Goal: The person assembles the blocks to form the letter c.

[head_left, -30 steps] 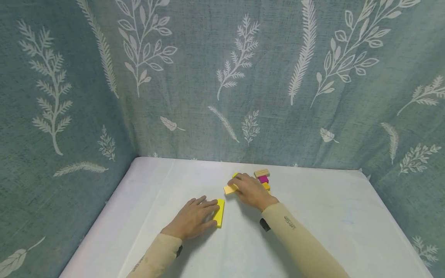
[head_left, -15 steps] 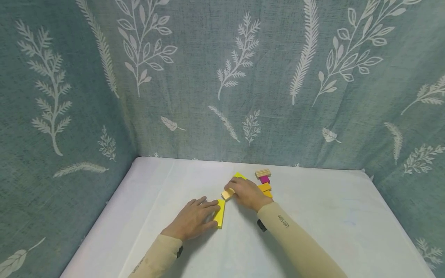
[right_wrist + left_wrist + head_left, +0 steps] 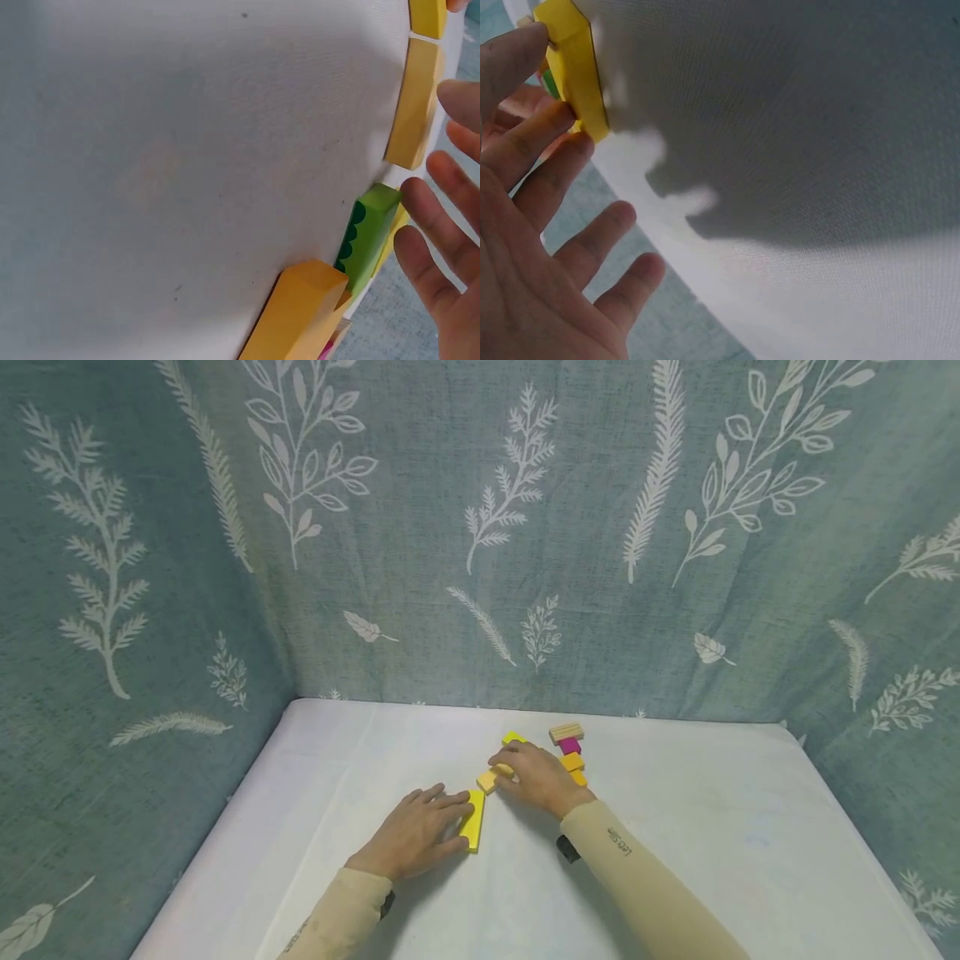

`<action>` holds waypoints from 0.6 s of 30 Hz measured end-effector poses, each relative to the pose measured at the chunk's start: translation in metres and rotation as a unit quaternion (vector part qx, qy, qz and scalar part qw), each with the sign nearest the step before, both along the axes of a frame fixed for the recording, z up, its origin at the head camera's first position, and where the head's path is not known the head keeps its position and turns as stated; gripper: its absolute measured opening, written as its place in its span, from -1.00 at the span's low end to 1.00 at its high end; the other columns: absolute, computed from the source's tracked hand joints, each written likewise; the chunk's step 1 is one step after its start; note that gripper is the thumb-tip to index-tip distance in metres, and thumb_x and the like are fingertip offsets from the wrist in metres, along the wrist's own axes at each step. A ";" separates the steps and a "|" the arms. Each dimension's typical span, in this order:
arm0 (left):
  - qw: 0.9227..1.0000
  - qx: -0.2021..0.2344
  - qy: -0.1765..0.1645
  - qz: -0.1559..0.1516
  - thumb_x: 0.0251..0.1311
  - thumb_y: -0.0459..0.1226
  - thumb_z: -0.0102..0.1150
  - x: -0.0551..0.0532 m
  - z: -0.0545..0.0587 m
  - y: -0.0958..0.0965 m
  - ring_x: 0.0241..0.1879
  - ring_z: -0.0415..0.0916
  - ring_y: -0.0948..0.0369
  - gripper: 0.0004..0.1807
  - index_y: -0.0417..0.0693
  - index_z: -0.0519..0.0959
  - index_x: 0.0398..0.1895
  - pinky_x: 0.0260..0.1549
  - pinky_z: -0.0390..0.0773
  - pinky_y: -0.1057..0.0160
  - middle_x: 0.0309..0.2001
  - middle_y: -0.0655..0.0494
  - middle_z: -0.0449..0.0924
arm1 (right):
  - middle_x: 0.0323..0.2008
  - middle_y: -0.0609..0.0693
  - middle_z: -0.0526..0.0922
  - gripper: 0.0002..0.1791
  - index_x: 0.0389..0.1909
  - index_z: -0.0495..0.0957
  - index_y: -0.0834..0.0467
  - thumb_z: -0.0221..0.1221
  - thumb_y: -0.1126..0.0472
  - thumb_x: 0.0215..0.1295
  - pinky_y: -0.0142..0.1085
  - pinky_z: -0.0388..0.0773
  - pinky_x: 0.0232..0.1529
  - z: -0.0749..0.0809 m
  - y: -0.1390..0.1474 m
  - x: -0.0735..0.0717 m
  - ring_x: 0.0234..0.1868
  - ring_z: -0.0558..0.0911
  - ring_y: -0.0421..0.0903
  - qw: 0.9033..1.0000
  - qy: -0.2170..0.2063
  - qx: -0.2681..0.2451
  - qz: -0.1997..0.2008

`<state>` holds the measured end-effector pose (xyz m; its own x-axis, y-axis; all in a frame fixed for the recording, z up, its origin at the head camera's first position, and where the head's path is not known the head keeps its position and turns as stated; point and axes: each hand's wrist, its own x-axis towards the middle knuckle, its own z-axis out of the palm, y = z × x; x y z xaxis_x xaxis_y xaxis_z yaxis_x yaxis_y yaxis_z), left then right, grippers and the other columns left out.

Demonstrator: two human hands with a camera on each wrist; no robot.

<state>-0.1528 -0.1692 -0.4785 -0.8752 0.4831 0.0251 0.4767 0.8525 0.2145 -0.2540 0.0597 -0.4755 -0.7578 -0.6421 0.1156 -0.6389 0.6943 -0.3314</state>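
Observation:
My left hand holds a long yellow block flat on the white table, thumb at its near end and fingertips toward its far end. In the left wrist view, its other fingers spread loosely beside the yellow block. My right hand is over a pale tan wooden block that lies slantwise just beyond the yellow one. Thumb and index finger pinch the tan block's sides. The right wrist view shows the tan block end to end with the yellow block, a slight gap between them.
Beside the right hand lie a green block with dark scallops and orange blocks. Farther back are another yellow block, a magenta block and a striped wooden block. A leaf-patterned curtain hangs behind the table.
My right hand has brought the tan block down onto the table near the yellow block's far end and turned it slightly. The left hand has stayed in place.

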 end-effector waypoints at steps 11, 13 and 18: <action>1.000 0.004 0.012 -0.005 0.35 0.10 0.21 0.000 -0.002 -0.002 0.37 0.34 -0.19 -0.48 0.08 0.59 0.26 0.33 0.33 -0.24 0.38 0.10 0.47 | 0.00 0.00 0.66 -0.81 -0.04 0.70 0.11 0.31 0.27 0.36 -0.16 0.55 0.23 -0.001 -0.005 -0.003 0.12 0.61 -0.02 1.000 -0.010 -0.023 0.018; 1.000 0.007 0.015 -0.007 0.36 0.10 0.21 0.000 -0.003 -0.002 0.37 0.34 -0.19 -0.48 0.07 0.60 0.26 0.32 0.33 -0.25 0.38 0.09 0.47 | 0.00 0.00 0.65 -0.82 -0.05 0.70 0.11 0.32 0.27 0.35 -0.16 0.55 0.22 -0.001 -0.006 -0.003 0.12 0.60 -0.02 1.000 -0.010 -0.024 0.017; 1.000 0.018 0.021 -0.010 0.35 0.09 0.21 0.001 -0.002 -0.002 0.35 0.36 -0.21 -0.48 0.06 0.60 0.26 0.31 0.34 -0.27 0.37 0.07 0.48 | 0.04 -0.02 0.64 -0.80 -0.02 0.70 0.09 0.31 0.26 0.36 -0.19 0.53 0.24 -0.002 -0.009 -0.004 0.15 0.59 -0.05 1.000 -0.014 -0.014 0.011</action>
<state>-0.1521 -0.1714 -0.4809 -0.8637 0.4980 0.0781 0.5019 0.8353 0.2243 -0.2579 0.0505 -0.4773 -0.7466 -0.6556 0.1131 -0.6443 0.6702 -0.3684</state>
